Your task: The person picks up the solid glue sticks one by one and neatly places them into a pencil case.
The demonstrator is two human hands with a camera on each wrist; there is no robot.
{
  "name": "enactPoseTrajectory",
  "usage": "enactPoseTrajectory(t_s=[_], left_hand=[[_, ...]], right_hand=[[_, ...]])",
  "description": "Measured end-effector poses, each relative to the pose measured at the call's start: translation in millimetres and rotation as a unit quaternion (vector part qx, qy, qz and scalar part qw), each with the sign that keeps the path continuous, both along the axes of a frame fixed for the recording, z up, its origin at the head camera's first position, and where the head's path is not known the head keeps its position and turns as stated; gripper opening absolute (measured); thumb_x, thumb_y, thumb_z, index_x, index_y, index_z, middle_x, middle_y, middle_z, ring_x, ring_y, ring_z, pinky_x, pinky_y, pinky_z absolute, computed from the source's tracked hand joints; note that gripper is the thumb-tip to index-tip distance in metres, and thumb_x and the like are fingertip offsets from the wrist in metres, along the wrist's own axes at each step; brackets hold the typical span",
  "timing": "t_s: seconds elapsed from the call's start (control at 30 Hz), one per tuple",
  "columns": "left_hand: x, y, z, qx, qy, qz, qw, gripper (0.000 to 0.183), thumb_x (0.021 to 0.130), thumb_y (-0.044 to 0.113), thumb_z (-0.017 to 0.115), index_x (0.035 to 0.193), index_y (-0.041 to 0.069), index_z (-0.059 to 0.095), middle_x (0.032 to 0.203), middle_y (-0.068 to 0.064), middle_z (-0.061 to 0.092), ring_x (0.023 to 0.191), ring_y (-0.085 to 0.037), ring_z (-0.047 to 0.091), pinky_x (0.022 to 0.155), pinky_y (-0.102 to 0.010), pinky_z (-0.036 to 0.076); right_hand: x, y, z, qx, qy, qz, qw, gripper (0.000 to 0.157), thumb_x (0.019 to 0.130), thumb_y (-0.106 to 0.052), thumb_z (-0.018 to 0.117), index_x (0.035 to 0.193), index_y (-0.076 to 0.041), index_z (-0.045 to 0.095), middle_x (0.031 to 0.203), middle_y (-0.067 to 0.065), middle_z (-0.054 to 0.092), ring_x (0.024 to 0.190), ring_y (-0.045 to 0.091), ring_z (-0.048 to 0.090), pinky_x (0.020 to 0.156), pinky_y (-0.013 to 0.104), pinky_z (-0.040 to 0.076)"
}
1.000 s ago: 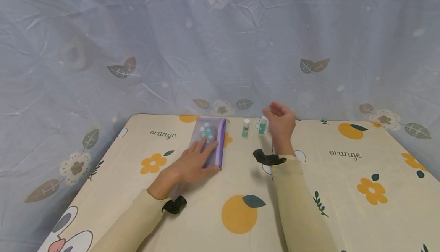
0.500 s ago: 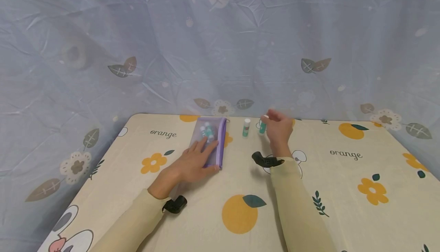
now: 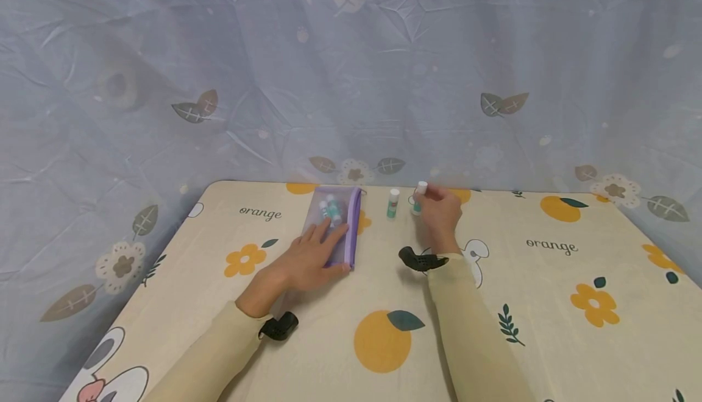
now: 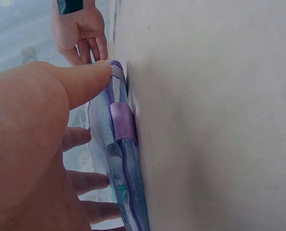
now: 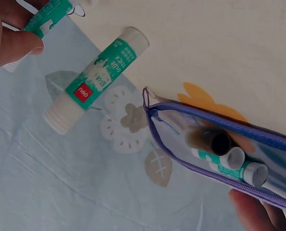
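My left hand (image 3: 307,262) rests on a see-through zip pouch (image 3: 355,207) with purple edging, its fingers spread over the top and its thumb at the near corner. Inside the pouch lie white-and-green glue sticks (image 3: 331,208). The right wrist view looks into its unzipped mouth, where a dark round-ended thing (image 5: 220,143) shows above the white ends. My right hand (image 3: 441,213) pinches an upright glue stick (image 5: 49,18) between thumb and fingers, which partly hide it. Another glue stick (image 5: 102,77) stands upright between that hand and the pouch.
The table wears a cream cloth (image 3: 307,353) printed with oranges and flowers. Right behind the pouch and glue sticks, a grey-blue patterned curtain (image 3: 351,85) hangs along the table's far edge. Black camera mounts (image 3: 422,260) sit on both wrists.
My right hand has come down and a little left and now grips the right-hand glue stick, which it was apart from a second ago. The left hand has stayed on the pouch.
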State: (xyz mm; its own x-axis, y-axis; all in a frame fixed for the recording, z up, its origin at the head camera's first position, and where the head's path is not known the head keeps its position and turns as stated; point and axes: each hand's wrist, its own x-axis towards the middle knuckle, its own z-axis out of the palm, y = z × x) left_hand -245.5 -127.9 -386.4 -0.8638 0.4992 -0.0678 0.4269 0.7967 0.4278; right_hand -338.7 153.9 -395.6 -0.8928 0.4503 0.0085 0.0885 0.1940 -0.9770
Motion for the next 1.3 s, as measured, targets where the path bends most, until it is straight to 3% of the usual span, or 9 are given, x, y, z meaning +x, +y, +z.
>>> enactPoseTrajectory(t_s=[0.77, 1.3], left_hand=[[1.7, 0, 1.3, 0.003, -0.006, 0.004, 1.0000, 0.084, 0.105, 0.047, 0.062, 0.171, 0.018, 0.020, 0.178, -0.026, 0.006, 0.162, -0.057, 0.010, 0.126, -0.074, 0.019], [1.5, 0, 0.8, 0.006, -0.006, 0.003, 1.0000, 0.084, 0.105, 0.047, 0.062, 0.171, 0.018, 0.020, 0.178, -0.027, 0.006, 0.162, -0.057, 0.009, 0.126, -0.075, 0.019]], right_hand=[[-2.0, -1, -9.0, -0.014, -0.012, -0.005, 1.000, 0.037, 0.099, -0.015, 0.075, 0.136, -0.009, 0.072, 0.136, 0.014, 0.073, 0.128, 0.028, 0.065, 0.113, 0.042, 0.051], [-1.8, 0, 2.4, -0.016, -0.001, -0.021, 1.000, 0.039, 0.098, -0.018, 0.075, 0.137, -0.012, 0.073, 0.137, 0.012, 0.073, 0.134, 0.027, 0.063, 0.116, 0.043, 0.048]])
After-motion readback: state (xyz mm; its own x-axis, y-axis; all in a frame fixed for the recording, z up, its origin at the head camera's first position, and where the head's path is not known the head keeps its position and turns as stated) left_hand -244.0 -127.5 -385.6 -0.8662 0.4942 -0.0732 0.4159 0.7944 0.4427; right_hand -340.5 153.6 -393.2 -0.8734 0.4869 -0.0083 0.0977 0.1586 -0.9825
